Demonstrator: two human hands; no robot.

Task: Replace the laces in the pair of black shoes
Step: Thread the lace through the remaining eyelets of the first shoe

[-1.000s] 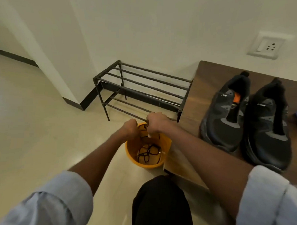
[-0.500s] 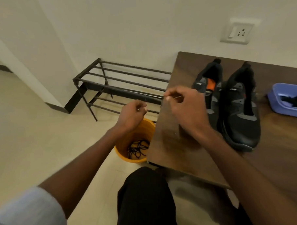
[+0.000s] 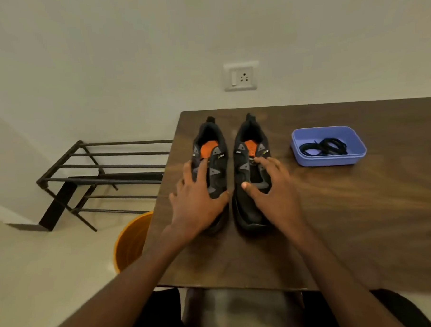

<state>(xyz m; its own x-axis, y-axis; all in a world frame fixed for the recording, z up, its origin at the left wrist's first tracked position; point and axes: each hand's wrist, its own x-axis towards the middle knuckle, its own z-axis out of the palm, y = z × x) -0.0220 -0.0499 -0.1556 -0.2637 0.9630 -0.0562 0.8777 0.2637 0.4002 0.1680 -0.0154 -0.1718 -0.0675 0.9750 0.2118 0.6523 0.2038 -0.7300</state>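
Two black shoes with orange insoles and no laces stand side by side on the brown table (image 3: 360,218), toes toward me. My left hand (image 3: 196,203) rests on the left shoe (image 3: 217,178) with its fingers spread over the forefoot and tongue. My right hand (image 3: 275,193) lies the same way on the right shoe (image 3: 248,211), thumb on top and fingers along its outer side. Neither hand holds a lace. A coil of black laces (image 3: 325,147) lies in a blue tray (image 3: 328,159) to the right of the shoes.
An orange bucket (image 3: 131,241) stands on the floor by the table's left edge, its inside hidden. Behind it a black metal shoe rack (image 3: 99,178) stands against the wall. A wall socket (image 3: 240,75) is above the table.
Both hands rose from the orange bucket on the floor, let go of a thin lace, and came down onto the two shoes. The view swung right onto the table.
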